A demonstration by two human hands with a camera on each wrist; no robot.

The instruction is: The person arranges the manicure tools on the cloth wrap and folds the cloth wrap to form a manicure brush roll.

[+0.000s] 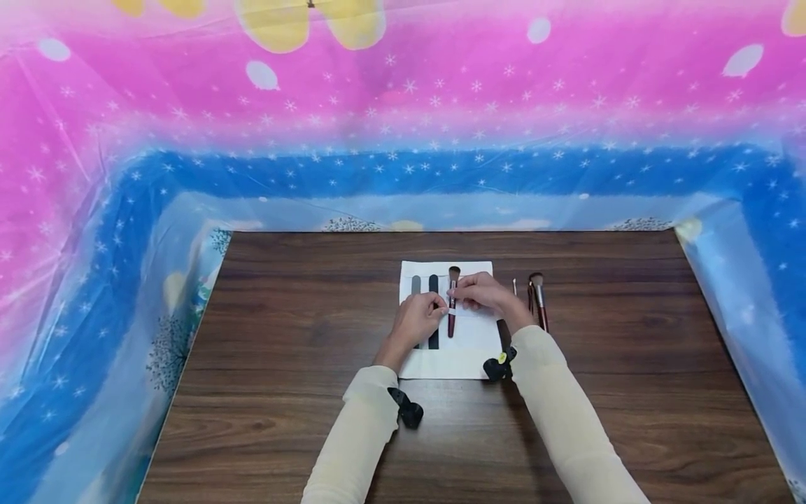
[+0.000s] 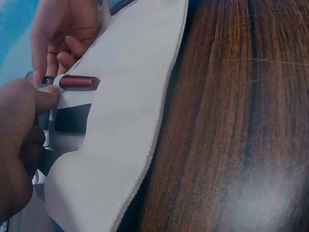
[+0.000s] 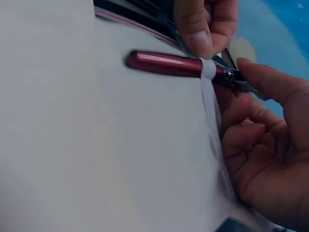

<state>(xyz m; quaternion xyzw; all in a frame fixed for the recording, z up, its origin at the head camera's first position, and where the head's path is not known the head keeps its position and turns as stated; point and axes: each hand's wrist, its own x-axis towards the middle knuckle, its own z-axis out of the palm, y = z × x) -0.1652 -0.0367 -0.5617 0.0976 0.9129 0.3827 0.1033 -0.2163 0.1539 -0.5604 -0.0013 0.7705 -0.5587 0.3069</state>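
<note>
One brush point(image 3: 186, 66); clear bristles point(image 1: 455, 271): head view only

We counted two hands point(image 1: 417, 318) point(image 1: 483, 290), two wrist cameras point(image 1: 412, 415) point(image 1: 495, 369) and one white holder point(image 1: 466, 364). We saw two flat strips point(image 1: 434, 284) point(image 1: 416, 284), two brushes point(image 1: 451, 326) point(image 1: 543, 311) and two slim tools point(image 1: 514, 285) point(image 1: 530, 301) (six pieces together).

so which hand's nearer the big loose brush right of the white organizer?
Right. The right hand is left of the loose brush, pinching a second brush over the white organizer; the left hand is farther left, pinching the elastic strap.
</note>
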